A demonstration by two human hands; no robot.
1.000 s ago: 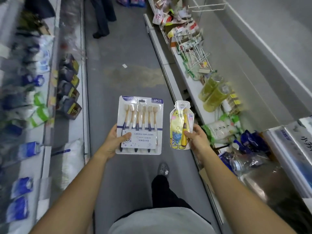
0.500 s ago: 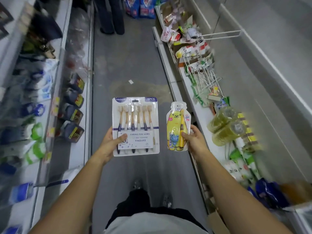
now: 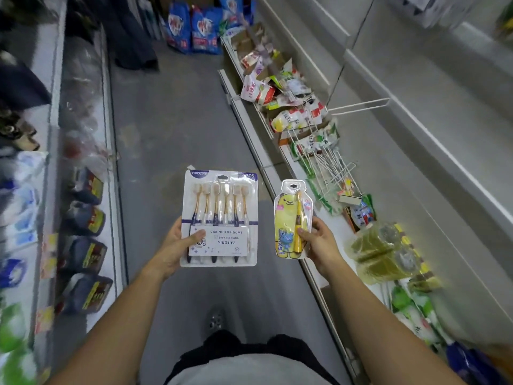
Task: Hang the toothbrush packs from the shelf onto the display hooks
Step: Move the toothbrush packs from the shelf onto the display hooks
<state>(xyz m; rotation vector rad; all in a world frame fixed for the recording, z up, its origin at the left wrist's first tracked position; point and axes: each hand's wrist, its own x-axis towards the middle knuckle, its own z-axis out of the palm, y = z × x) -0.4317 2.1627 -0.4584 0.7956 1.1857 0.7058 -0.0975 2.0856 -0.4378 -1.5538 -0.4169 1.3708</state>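
Observation:
My left hand (image 3: 173, 247) grips the lower left edge of a large white blister pack of several toothbrushes (image 3: 220, 215), thumb on its front label. My right hand (image 3: 319, 241) pinches the right side of a small yellow children's toothbrush pack (image 3: 291, 218) with a bear print. Both packs are held upright over the aisle floor, side by side and apart. A white wire display hook (image 3: 361, 105) sticks out from the grey panel on the right, bare. A pile of loose white wire hooks (image 3: 330, 165) lies on the right shelf.
The low right shelf (image 3: 280, 173) carries snack bags (image 3: 288, 112), two bottles of yellow liquid (image 3: 383, 254) and green packets. The left shelf (image 3: 111, 173) holds dark pouches (image 3: 86, 254). Blue bags (image 3: 194, 29) stand at the aisle's end, beside a person's dark clothing.
The view has moved forward along the aisle; the wire hook and shelf goods have slid nearer. Both hands keep the same hold on their packs.

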